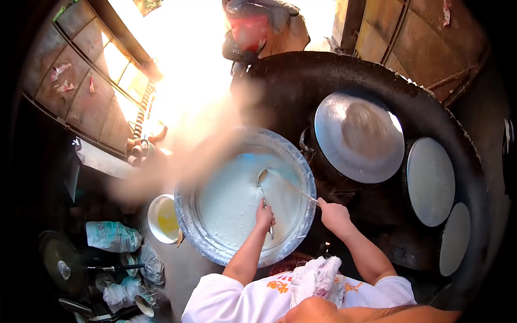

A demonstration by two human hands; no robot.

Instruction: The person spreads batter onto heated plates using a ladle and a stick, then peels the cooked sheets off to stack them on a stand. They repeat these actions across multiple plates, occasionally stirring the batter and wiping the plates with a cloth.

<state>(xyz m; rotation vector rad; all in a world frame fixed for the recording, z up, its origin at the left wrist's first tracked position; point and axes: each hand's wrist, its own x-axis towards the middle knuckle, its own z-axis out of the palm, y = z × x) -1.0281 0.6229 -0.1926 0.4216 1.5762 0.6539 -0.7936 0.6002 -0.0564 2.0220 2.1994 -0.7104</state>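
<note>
My left hand [264, 216] is closed around the metal handle of a ladle [262, 175], held over a wide metal basin [189, 226]. White batter-like liquid [229, 202] fills much of the basin. My right hand [334, 215], at the basin's right rim, grips a thin-handled tool [300, 190]. Its shaft reaches over the liquid toward the ladle's bowl; the far end blends into the white, so its kind is unclear. A small white tub [155, 219] with something yellow inside stands left of the basin.
On the right, a large dark round stove top [291, 81] carries a round metal lid [360, 137] and two more pale discs [431, 181] [455, 239]. Plastic bags [113, 237] lie at lower left. A scooter [250, 32] stands by the bright doorway. A blur smears the upper left.
</note>
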